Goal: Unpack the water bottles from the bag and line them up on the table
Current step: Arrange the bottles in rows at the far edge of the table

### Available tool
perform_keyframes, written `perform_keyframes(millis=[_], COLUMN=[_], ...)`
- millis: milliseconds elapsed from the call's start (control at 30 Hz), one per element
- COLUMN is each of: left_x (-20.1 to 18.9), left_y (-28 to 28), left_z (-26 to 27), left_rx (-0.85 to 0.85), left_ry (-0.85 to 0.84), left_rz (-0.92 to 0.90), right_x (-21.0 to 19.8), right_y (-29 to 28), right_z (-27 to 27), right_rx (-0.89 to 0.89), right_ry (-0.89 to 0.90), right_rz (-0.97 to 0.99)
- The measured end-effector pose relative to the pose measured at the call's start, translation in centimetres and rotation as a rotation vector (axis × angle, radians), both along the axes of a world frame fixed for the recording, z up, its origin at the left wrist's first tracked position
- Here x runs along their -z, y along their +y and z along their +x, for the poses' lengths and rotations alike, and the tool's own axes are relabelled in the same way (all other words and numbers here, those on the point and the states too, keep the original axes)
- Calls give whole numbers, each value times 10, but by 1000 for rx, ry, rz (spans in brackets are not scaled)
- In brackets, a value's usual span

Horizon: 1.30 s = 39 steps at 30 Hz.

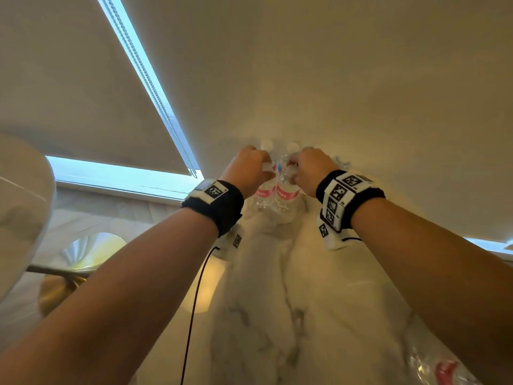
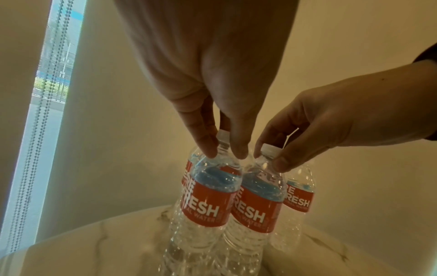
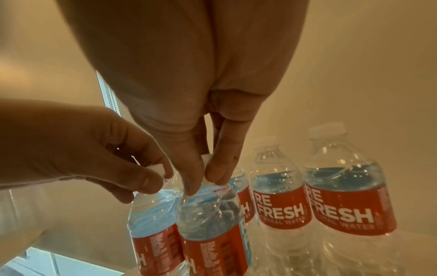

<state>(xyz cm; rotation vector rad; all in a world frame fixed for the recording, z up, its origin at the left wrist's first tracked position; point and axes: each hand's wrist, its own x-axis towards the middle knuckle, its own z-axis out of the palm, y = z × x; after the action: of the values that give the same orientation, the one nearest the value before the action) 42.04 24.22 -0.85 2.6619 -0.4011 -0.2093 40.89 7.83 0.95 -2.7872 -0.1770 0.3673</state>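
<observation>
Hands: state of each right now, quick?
Left hand: pinching the neck of a water bottle.
Right hand: pinching the neck of the neighbouring bottle.

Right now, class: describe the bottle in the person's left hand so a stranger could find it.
Find the marble table by the window. Red-labelled water bottles stand at its far edge. Yours is the leftmost bottle, its neck pinched by the left hand.

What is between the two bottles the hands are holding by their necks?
Nothing. In the left wrist view the left hand's bottle and the right hand's bottle stand side by side, labels nearly touching. A third bottle stands behind them, not between.
</observation>
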Motion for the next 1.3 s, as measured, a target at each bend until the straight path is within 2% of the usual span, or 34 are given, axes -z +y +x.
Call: perform_keyframes(millis=[233,400,567,800,967,1167,1300], left_x=[6,-8,-22,-14,-6,2,9], left_y=[3,6,-2,-59,-107,-172,-201], left_z=[7,-16,-92,-262,-367,-429,-444], left_rx=[-27,-48,19,266,345,428,539], left_ry=[26,19,-59,132,212,290,237], left_rz=[-9,9,-76,-97,-158,-182,-129], right_x=[5,-14,-48,-77,-67,-23,-6], right_y=[3,-4,-30,-77,-125,-193,-205], right_z=[8,-21,-112,-294,-408,-476,-491], right_rx=[15,79,152,255,315,378,362], right_ry=[28,25,23,85,64,31,112], right_rz=[-35,9,76,133,69,-194,-176])
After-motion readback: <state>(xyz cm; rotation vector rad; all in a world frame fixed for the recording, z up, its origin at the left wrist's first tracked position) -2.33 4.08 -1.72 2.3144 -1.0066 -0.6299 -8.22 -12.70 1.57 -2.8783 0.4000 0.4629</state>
